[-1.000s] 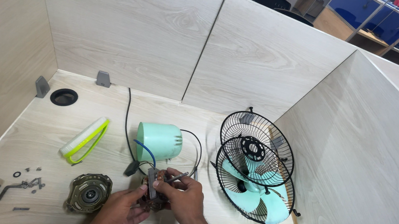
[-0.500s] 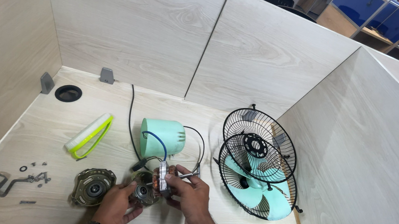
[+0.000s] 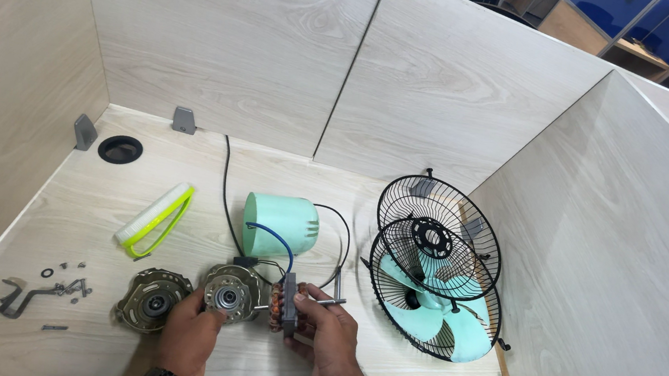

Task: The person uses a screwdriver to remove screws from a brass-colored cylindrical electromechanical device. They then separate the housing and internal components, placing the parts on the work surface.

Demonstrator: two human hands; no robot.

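Fan grilles [image 3: 436,259] block right; desk [image 3: 91,180] leftward open.

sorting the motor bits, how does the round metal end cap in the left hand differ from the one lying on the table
The round metal end cap in the left hand is lifted and tilted, gripped by the left hand; the round metal end cap on the table lies untouched, further left. Both are greyish discs with a central hub.

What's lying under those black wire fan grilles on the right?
Under the black wire grilles, a mint-green fan blade shows through the wires, resting on the wooden table. Its hub and far side are hidden by the grille's centre ring.
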